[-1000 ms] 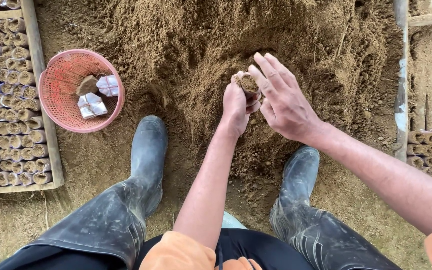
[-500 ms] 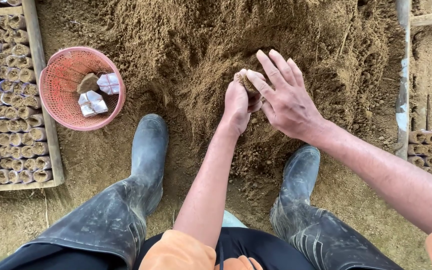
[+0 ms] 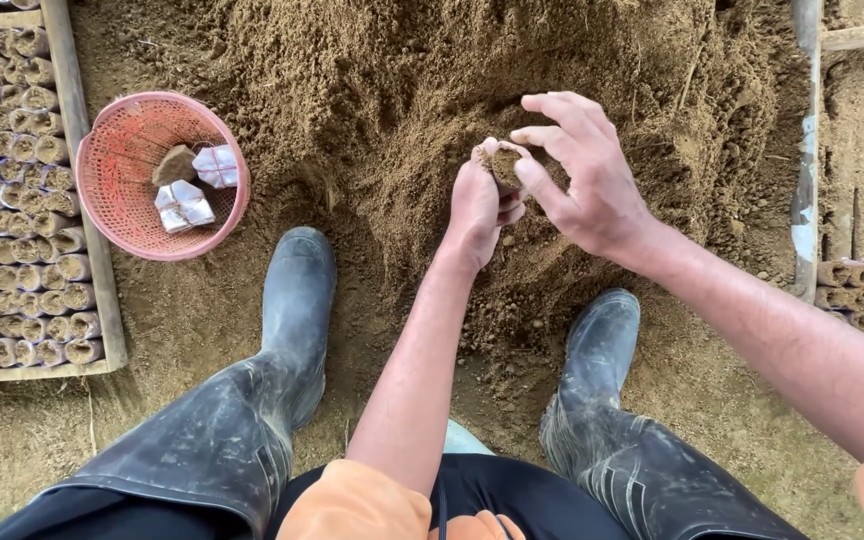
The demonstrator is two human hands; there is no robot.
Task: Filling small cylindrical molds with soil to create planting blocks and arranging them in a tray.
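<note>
Brown soil fills small bag [image 3: 501,166], upright in left hand [image 3: 474,210] w/ fingers wrapped round it, above soil heap [image 3: 402,90]; right hand [image 3: 592,180], fingers spread, thumb at bag's mouth.

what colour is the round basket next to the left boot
Pinkish red, a mesh-walled plastic basket, seen clearly in the head view.
</note>
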